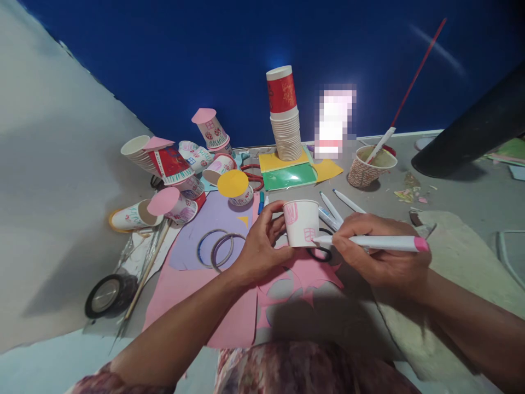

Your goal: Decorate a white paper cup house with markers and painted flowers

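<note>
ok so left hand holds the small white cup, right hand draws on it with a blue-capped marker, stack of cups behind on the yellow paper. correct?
Not quite: the marker in the right hand has a pink cap, not blue, as the head view shows. The rest holds: the left hand holds the small white cup, the marker tip touches it, and the stack of cups stands behind on the yellow paper.

Person, own body: two bare forearms; left hand [258,246] and right hand [379,254] without rings or gloves. Garment [303,369]: floral print fabric in pink, maroon and grey, short-sleeved.
</note>
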A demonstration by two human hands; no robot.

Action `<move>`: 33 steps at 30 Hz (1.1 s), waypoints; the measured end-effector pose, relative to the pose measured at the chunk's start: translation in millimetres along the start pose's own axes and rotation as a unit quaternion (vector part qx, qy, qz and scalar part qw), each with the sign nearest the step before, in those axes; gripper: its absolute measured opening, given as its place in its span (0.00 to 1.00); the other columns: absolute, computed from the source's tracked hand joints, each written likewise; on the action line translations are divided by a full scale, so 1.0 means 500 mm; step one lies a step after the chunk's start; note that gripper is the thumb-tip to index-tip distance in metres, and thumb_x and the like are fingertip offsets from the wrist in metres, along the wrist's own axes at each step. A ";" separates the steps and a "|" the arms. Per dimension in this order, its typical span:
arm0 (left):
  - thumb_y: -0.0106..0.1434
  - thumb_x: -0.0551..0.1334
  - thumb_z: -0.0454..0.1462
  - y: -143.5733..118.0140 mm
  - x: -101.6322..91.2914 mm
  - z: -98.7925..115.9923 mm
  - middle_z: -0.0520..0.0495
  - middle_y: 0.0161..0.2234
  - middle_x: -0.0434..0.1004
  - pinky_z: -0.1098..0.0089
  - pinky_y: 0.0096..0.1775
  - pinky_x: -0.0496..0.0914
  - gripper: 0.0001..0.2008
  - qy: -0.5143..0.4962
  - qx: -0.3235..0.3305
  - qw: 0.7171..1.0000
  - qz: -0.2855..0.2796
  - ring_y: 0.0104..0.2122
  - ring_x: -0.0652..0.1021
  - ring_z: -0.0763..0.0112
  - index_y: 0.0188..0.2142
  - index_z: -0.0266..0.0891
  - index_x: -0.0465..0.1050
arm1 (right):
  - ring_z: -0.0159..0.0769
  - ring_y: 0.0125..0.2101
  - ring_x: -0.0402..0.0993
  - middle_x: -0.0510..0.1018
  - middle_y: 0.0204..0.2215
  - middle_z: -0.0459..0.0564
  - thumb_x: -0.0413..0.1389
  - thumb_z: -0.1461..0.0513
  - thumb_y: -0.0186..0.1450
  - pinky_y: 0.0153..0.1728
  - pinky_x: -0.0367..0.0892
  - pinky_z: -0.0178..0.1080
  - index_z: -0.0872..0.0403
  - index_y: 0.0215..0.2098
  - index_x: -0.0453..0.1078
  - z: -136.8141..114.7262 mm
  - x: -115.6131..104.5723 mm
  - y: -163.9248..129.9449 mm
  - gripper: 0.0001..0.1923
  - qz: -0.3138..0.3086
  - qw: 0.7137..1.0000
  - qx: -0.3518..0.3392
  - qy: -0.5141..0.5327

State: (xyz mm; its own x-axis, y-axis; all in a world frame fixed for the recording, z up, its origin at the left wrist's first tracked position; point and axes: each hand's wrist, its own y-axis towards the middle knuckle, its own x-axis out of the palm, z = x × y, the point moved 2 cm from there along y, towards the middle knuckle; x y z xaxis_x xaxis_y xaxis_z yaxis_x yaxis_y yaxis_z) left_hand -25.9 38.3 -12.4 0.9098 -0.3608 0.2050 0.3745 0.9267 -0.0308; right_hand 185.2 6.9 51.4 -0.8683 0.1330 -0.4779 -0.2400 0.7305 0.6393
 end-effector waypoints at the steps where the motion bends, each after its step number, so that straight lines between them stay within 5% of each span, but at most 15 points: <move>1: 0.50 0.75 0.30 0.000 0.000 0.000 0.41 0.59 0.76 0.53 0.64 0.69 0.39 0.001 -0.001 1.000 0.000 0.63 0.77 0.52 0.58 0.46 0.63 | 0.32 0.20 0.77 0.82 0.22 0.43 0.60 0.68 0.67 0.23 0.72 0.33 0.50 0.30 0.74 0.000 0.000 0.000 0.09 -0.001 1.000 0.000 -0.003; 12: 0.49 0.74 0.29 -0.001 0.000 0.000 0.39 0.62 0.73 0.53 0.65 0.69 0.39 0.008 0.008 1.000 -0.006 0.64 0.77 0.51 0.58 0.45 0.63 | 0.36 0.23 0.80 0.84 0.24 0.45 0.62 0.67 0.68 0.26 0.75 0.37 0.48 0.33 0.77 0.010 0.002 -0.009 0.08 0.048 0.999 0.004 -0.006; 33: 0.49 0.75 0.30 0.001 -0.001 0.003 0.39 0.61 0.75 0.55 0.63 0.71 0.39 0.001 -0.004 1.000 0.003 0.64 0.77 0.50 0.58 0.44 0.63 | 0.32 0.21 0.78 0.82 0.23 0.44 0.61 0.68 0.68 0.25 0.72 0.33 0.50 0.31 0.76 0.004 -0.001 0.000 0.09 -0.015 1.000 -0.004 0.004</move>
State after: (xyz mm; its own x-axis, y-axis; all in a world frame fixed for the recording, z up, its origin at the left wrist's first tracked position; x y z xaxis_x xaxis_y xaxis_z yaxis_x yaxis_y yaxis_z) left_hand -26.6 39.1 -11.3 0.9125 -0.3554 0.2023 0.3702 0.9281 -0.0392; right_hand 186.7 8.4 50.5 -0.8642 0.1053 -0.4920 -0.2697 0.7285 0.6298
